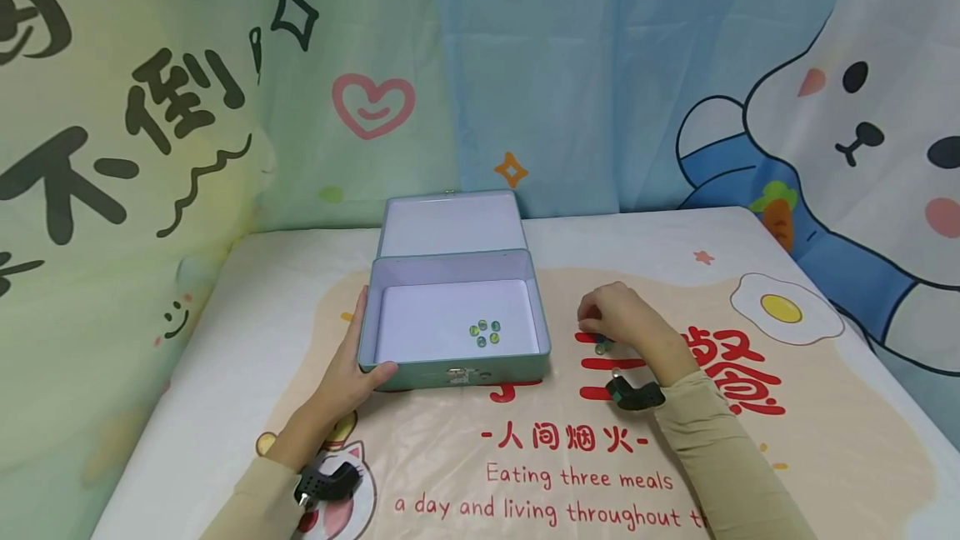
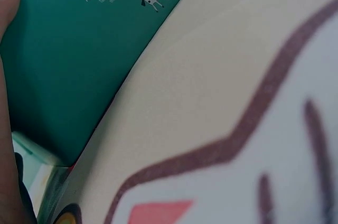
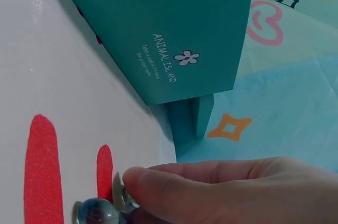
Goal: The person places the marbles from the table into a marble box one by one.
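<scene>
A green hinged tin box point(image 1: 457, 372) stands with its lid point(image 1: 452, 225) raised and its pale inside showing. My left hand point(image 1: 352, 365) grips its near left corner, thumb over the front edge and fingers along the side. Several clear green glass marbles point(image 1: 483, 332) lie on the box floor, toward the right. To the right of the box, my right hand point(image 1: 618, 319) is low over the cloth. In the right wrist view its thumb and finger pinch a greenish marble point(image 3: 128, 197), partly hidden by the fingertips. Beside it a bluish marble point(image 3: 99, 211) lies on the cloth.
A printed tablecloth point(image 1: 570, 490) with red lettering covers the table. Behind it hangs a painted curtain point(image 1: 540, 65) with a large white cartoon animal at the right. A black wrist strap point(image 1: 633, 394) is on the right arm, another point(image 1: 327, 483) on the left.
</scene>
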